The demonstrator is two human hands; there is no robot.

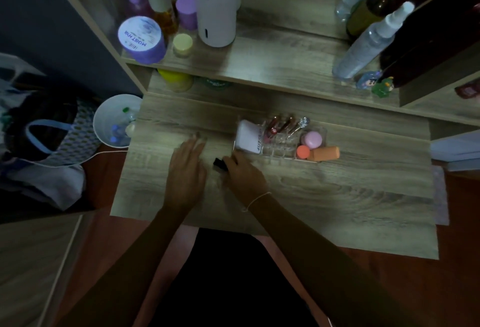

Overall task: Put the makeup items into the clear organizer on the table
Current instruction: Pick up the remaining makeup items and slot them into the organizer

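The clear organizer (279,150) stands on the wooden table (337,197), right of centre. It holds a white compact (248,139), several lip glosses (279,125), a pink round case (311,138), an orange sponge (302,152) and an orange tube (326,153) lying at its front right. My right hand (244,174) is closed around a small black makeup item (220,164) just left of the organizer's front corner. My left hand (185,168) lies flat on the table beside it, fingers spread, holding nothing.
A raised shelf (272,64) behind carries a white cylinder device (217,2), purple jars (141,39) and spray bottles (368,43). A white bin (114,119) and a bag (49,132) sit left of the table, on the floor.
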